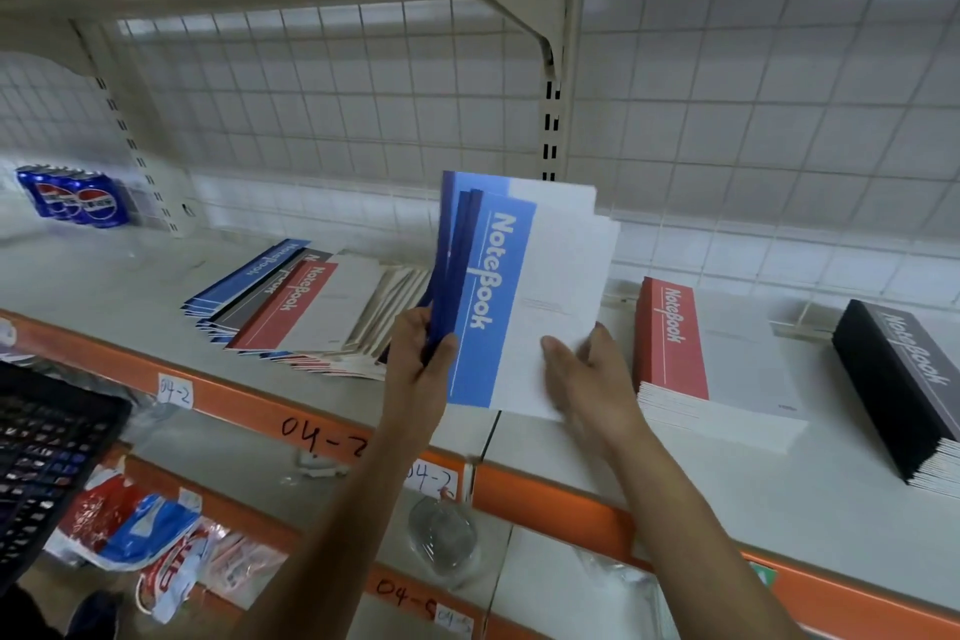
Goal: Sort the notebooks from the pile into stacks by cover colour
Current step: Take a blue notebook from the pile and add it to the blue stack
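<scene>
Head view: a person stands at a store shelf [779, 489] w/ both hands raised. The left hand [421, 353] is clenched round the lower spine edge of a bundle of blue notebooks [498, 286]. The bundle is held off the shelf, long axis approx. upright and leaning a bit right, spines toward the left hand. The right hand [587, 374] grasps the bundle's lower white corner, thumb on the front cover. It is motion-blurred, so exact finger placement is unclear.

The unsorted pile [311, 307] lies fanned out just left of and beyond the left hand, a red cover on top. A red stack [717, 364] sits just right of the right hand, and a black stack [904, 379] further right. So the left hand is nearer the pile, the right hand nearer the sorted stacks. No blue stack shows; the likely set-down spot is the shelf gap btw pile and red stack, directly beyond the hands.

Hidden: that gap is mostly covered by the bundle, the pile's right end too. Notebook count in the bundle can't be told. The black stack is cut off at the frame edge.
</scene>
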Available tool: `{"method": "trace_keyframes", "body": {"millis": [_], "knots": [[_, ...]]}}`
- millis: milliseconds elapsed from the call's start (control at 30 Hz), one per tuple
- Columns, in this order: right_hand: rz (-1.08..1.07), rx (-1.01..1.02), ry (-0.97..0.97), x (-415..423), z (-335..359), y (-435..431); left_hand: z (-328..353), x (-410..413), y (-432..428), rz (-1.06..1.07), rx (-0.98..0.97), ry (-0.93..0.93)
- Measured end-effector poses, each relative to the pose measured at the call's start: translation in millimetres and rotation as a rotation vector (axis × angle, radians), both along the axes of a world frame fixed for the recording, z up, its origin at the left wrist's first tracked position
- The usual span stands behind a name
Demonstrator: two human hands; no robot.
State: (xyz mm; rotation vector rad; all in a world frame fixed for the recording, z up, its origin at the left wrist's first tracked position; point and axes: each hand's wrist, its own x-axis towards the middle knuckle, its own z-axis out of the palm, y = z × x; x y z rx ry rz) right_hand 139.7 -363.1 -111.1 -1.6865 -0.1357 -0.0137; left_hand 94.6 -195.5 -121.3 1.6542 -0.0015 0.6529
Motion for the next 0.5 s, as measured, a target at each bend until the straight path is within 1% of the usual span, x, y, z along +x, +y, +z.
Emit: {"method": "trace_keyframes", "body": {"millis": [100,200,400,500], "knots": [[-0.005,0.055,-0.126,-7,6,-6,-1,-7,0,-0.048,0.033,0.041],[-0.038,0.021,-0.186,-19,4,-8,-4,-9,-1,-0.034,0.072,0.06],[-0.094,-0.022,-0.112,-24,-8,-8,1,-11,-13,0.045,0.179,0.044],[-0.063,-0.116,-0.039,-26,-14,-7,-3,-11,-20,0.061,0.173,0.127]]}}
